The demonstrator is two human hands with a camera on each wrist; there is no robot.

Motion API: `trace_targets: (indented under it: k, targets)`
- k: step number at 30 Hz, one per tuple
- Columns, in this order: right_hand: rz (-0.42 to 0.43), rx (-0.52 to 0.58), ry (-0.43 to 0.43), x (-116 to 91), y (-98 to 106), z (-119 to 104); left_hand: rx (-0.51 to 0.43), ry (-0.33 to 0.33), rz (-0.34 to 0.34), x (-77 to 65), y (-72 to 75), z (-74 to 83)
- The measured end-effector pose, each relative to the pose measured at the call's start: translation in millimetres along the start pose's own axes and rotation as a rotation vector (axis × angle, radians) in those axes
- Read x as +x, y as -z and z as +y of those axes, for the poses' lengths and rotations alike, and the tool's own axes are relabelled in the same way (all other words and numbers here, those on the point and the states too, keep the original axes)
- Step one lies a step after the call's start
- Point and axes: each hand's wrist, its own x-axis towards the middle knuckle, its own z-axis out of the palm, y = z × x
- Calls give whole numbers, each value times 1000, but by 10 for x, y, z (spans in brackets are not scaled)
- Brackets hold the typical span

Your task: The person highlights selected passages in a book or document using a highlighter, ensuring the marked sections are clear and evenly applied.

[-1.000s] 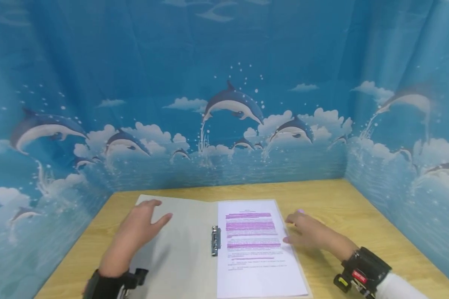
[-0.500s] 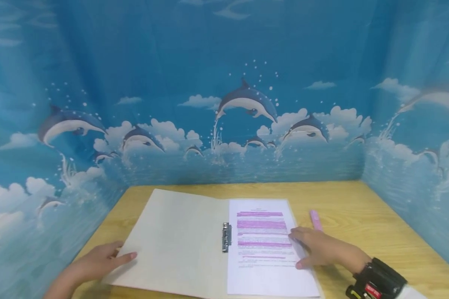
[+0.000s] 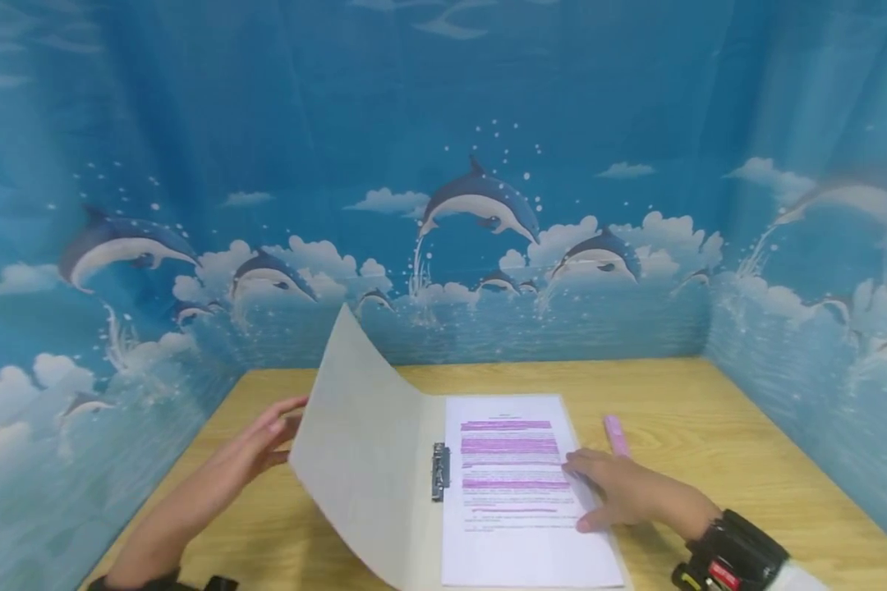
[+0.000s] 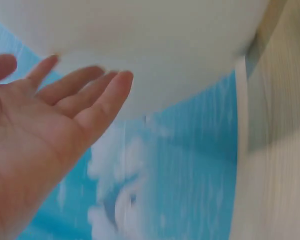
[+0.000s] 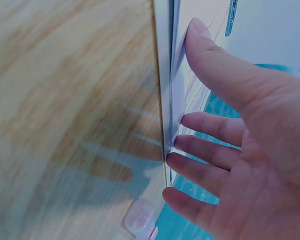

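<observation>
A pale file folder lies on the table with its left cover [image 3: 365, 443] lifted and bowed partway up. My left hand [image 3: 259, 443] is behind that cover's outer side, fingers extended and loosely spread; in the left wrist view the fingertips are against or very near the cover [image 4: 155, 45]. Printed sheets [image 3: 517, 550] with purple highlighted lines lie on the folder's right half, beside a metal clip [image 3: 439, 472] at the spine. My right hand [image 3: 628, 491] rests at their right edge. Its fingertips touch the page edges in the right wrist view, fingers spread, thumb on the paper.
A pink highlighter [image 3: 616, 435] lies on the wooden table [image 3: 680, 410] just beyond my right hand. Blue curtains [image 3: 325, 205] printed with dolphins stand around the table's back and sides.
My left hand moved from above the cover to its left edge, then up and right, raising the cover. My right hand came onto the paper's right edge, uncovering the highlighter.
</observation>
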Motion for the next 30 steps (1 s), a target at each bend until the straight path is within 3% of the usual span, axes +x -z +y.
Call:
trace_targets:
  k: [2,3,5,10,15,18,22,24,27,30]
  targets:
    - [2,3,0,16,-4,-2,9,-102,-36,163,-188,12]
    - [1,4,-5,27,-7,-5,58,-87,-37,229,-299,45]
    - [-1,8,-17,47,-9,-12,91,-134,-76,402,-486,9]
    - [17,37,7,92,-19,-36,279,-101,-189,730,-870,-134]
    - [99,51,96,110,-55,10,473,-107,-304,860,-1106,-268]
    - [198,33,71,98,-9,45,608,-116,-308,909,-1208,-318]
    - [310,39,-60,101,101,0,772,-109,-275,974,-1322,-319]
    - [342,52,-74,116,115,-30,833,-95,-264,1006,-1385,-290]
    - [292,53,-42,113,88,-72,943,-89,-244,1048,-1507,-253]
    - [174,12,-6,76,40,-105,1043,-78,-233,1084,-1627,-228]
